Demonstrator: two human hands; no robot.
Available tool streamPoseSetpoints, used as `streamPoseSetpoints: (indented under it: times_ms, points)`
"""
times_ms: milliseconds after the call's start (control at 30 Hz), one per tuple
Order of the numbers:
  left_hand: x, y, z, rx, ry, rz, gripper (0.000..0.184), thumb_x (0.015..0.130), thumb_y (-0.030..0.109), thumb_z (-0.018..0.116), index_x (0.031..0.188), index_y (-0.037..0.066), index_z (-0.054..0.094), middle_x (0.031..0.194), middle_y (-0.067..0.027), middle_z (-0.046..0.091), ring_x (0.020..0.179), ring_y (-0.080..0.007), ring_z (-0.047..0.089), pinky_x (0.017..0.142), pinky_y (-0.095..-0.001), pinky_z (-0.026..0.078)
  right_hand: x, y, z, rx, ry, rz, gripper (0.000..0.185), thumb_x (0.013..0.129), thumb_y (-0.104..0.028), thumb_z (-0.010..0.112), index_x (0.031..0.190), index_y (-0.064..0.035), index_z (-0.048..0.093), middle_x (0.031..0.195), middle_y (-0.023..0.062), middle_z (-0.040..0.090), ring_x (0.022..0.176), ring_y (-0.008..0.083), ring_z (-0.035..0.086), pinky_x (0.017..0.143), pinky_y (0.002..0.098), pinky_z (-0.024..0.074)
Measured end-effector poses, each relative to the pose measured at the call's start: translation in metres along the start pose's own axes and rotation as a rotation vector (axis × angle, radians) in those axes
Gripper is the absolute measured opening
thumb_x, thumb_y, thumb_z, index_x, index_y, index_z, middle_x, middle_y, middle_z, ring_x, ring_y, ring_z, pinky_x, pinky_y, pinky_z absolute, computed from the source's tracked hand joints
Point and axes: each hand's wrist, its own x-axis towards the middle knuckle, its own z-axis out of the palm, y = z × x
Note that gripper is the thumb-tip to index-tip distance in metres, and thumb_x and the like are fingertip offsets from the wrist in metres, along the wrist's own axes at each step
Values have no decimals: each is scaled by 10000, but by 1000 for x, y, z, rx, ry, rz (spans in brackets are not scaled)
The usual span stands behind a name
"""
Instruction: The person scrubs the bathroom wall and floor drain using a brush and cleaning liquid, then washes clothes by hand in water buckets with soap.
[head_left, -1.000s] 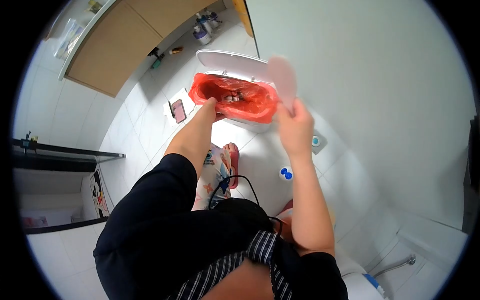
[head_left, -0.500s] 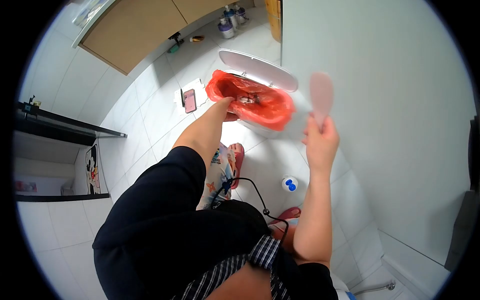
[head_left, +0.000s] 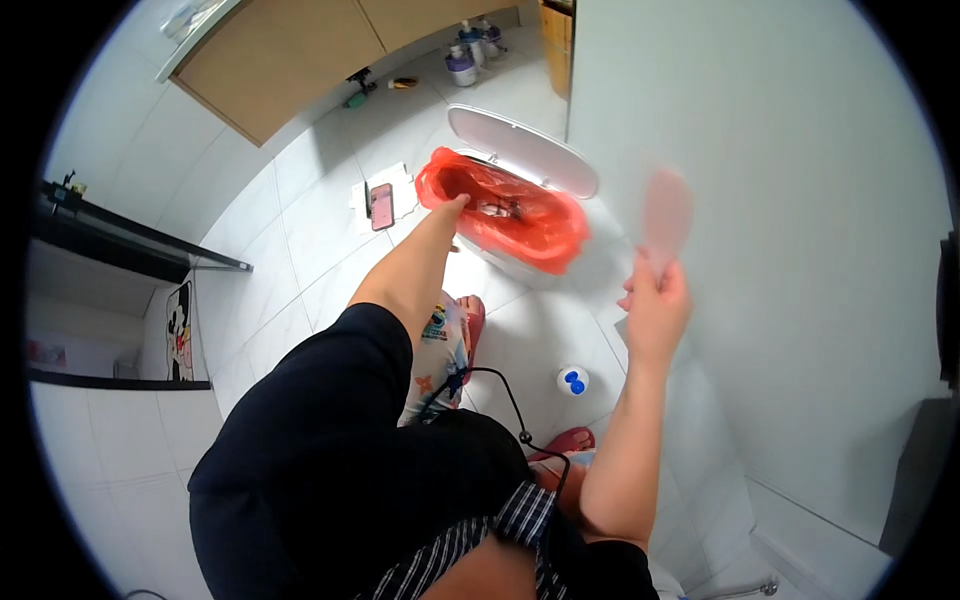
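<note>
A white bin [head_left: 512,268] with its lid [head_left: 525,150] raised stands in front of me, lined with a red plastic bag [head_left: 540,240] that has some small whitish and dark items inside. My left hand [head_left: 455,212] is at the bag's near left edge, its thumb over the rim and its other fingers mostly hidden. To the right of the bin, my right hand [head_left: 657,295] is closed around the handle end of a pale pink, paddle-shaped object [head_left: 668,215]. That object is upright, blurred and apart from the bag.
A phone [head_left: 382,206] lies on white paper [head_left: 403,188] on the tiled floor. Pump bottles [head_left: 461,68] stand below the cabinet [head_left: 275,70]. A white container with blue caps [head_left: 573,381] is near my feet. A pale panel [head_left: 780,200] rises at the right.
My right hand has moved right and lower in view with the pink object, away from the bin. My left hand stays at the bag's edge. The camera view has shifted.
</note>
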Motion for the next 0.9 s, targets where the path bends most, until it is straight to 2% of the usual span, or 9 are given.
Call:
streamPoseSetpoints:
  times_ms: [33, 67, 133, 167, 233, 433, 667, 800, 900]
  points:
    - [20, 1, -8, 20, 30, 95, 610, 760, 343, 636, 1244, 28, 443, 1273, -148, 473, 1201, -312, 428, 951, -424, 415, 0, 0, -2, -12, 1, 11, 181, 867, -141, 535, 984, -12, 584, 706, -7, 532, 617, 52, 481, 518, 218, 416]
    - [40, 5, -8, 18, 41, 97, 610, 760, 343, 636, 1244, 28, 443, 1273, -148, 473, 1201, -312, 428, 951, -424, 415, 0, 0, -3, -22, 5, 22, 184, 867, -149, 538, 985, -18, 586, 714, -9, 537, 625, 54, 490, 522, 223, 428]
    - [39, 25, -4, 492, 611, 285, 568, 747, 281, 645, 1228, 35, 473, 1273, -159, 462, 1191, -291, 434, 939, -406, 421, 0, 0, -5, -19, 1, 26, 186, 866, -155, 542, 983, -19, 590, 713, -12, 535, 630, 55, 490, 521, 223, 425]
    - [51, 27, -6, 487, 617, 282, 568, 747, 281, 645, 1228, 35, 473, 1273, -159, 462, 1191, -291, 434, 939, -406, 421, 1, -2, -5, -17, 16, 34, 187, 865, -157, 545, 982, -19, 592, 711, -11, 533, 628, 54, 489, 523, 223, 424]
    - [76, 27, -11, 704, 664, 858, 531, 749, 240, 627, 1231, 68, 484, 1237, -146, 490, 1135, -293, 481, 912, -418, 434, 4, -6, -3, -18, 31, 41, 188, 865, -160, 547, 980, -19, 594, 709, -10, 530, 627, 54, 487, 525, 223, 423]
    - [107, 52, -20, 999, 310, 817, 310, 807, 277, 578, 1106, 197, 591, 1100, -93, 605, 1004, -297, 575, 826, -410, 474, 7, -1, -1, -54, 23, 57, 198, 861, -162, 550, 983, -13, 599, 705, -9, 526, 621, 53, 482, 529, 218, 419]
    - [116, 86, -15, 976, 285, 731, 259, 824, 296, 527, 1040, 217, 647, 1000, -94, 652, 939, -290, 611, 787, -406, 495, 12, 2, 0, -110, 59, 72, 198, 857, -157, 539, 980, -12, 597, 695, -2, 518, 612, 50, 473, 519, 215, 412]
    - [186, 84, -18, 936, 127, 501, 351, 815, 283, 531, 1044, 37, 630, 948, -170, 656, 884, -303, 637, 771, -379, 501, 14, 5, 2, -147, 80, 112, 195, 856, -153, 534, 978, -14, 595, 688, -4, 511, 610, 52, 471, 517, 217, 415]
    - [217, 62, -26, 525, -59, 285, 336, 807, 245, 546, 996, -22, 625, 899, -168, 661, 808, -277, 646, 763, -371, 504, 18, 7, 3, -180, 84, 132, 199, 855, -150, 530, 986, -14, 593, 692, -1, 512, 610, 53, 471, 518, 217, 415]
